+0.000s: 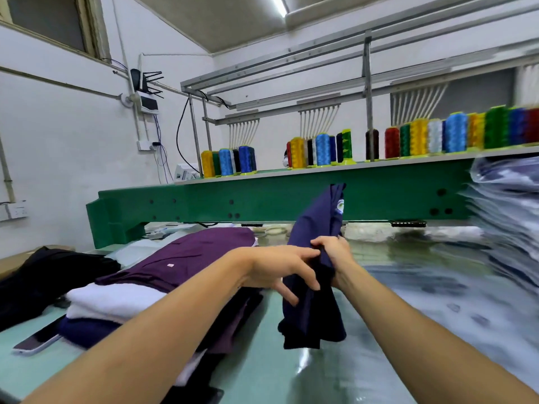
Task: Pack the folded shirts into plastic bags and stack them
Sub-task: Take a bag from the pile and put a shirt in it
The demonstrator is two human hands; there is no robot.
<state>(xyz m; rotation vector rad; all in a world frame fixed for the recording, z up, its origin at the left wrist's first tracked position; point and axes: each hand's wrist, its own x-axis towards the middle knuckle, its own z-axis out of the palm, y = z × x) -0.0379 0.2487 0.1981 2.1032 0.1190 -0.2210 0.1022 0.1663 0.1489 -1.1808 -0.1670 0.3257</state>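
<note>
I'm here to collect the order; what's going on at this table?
A person is packing shirts. The right hand grips a folded navy shirt held up over the table, and the left hand, fingers spread, touches it. No bag is on it yet. Unbagged shirts, purple on top, lie piled at left; a blurred stack of bagged shirts stands at right.

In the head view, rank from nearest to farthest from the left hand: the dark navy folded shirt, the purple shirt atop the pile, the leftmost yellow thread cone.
1. The dark navy folded shirt: touching fingers of the left hand, gripped by the right hand.
2. The purple shirt: on the pile, just left.
3. The yellow thread cone: far back, on the green machine.
</note>
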